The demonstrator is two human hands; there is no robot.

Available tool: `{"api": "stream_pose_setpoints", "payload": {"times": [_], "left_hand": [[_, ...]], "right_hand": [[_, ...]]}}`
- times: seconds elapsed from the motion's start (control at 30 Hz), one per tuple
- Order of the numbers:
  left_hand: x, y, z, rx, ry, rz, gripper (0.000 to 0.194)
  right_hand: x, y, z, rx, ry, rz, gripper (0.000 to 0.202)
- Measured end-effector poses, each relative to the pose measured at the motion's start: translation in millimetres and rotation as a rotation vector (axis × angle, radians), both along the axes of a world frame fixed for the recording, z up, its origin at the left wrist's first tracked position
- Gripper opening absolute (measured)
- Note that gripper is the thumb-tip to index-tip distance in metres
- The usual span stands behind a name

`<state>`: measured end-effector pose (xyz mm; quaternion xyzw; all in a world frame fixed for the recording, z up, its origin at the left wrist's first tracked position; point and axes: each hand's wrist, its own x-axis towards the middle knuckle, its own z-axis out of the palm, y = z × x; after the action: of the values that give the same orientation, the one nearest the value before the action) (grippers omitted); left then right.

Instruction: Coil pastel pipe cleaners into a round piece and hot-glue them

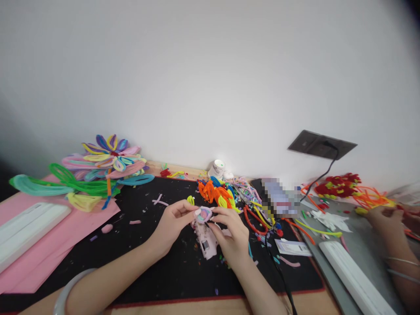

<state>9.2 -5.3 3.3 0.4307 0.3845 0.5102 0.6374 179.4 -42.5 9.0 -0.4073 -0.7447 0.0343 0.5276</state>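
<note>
Above the middle of the black mat, a small pastel pipe-cleaner loop (204,215) in lilac, pink and mint is pinched between both hands. My left hand (175,221) is closed, its thumb and fingertips on the loop's left side. Closed on the right side is my right hand (231,232), with its lower fingers partly hidden. Just below the loop is a pale pink object (210,247) with a dark square on it; its kind is unclear. Orange pipe-cleaner petals (210,192) lie in a bright pile right behind the hands.
A large pipe-cleaner flower (113,157) lies on pink sheets (95,223) at left. A black cord (278,267) runs from the wall socket (311,143) across the black mat (138,262). At right, another person's hand (387,221) works near red and orange pipe cleaners.
</note>
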Motion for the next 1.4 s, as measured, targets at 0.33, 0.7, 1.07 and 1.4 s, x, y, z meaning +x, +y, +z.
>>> {"api": "stream_pose_setpoints", "payload": {"times": [0.33,0.7,1.07,1.4], "left_hand": [[0.3,1.7,-8.4,0.027,0.026,0.002,0.014],[3.8,-0.9,-3.5,-0.022,-0.075,0.004,0.020],[2.4,-1.2,-6.0,-0.031,-0.086,0.019,0.020],[4.8,-1.6,-2.3,-0.039,-0.114,0.013,0.022]], "right_hand": [[-0.3,1.0,-8.4,0.070,0.004,0.019,0.018],[-3.5,1.7,-4.9,0.089,0.014,-0.047,0.018],[-2.8,1.3,-9.5,0.092,0.011,-0.045,0.022],[-2.3,2.4,-12.6,0.076,0.038,-0.036,0.023]]}}
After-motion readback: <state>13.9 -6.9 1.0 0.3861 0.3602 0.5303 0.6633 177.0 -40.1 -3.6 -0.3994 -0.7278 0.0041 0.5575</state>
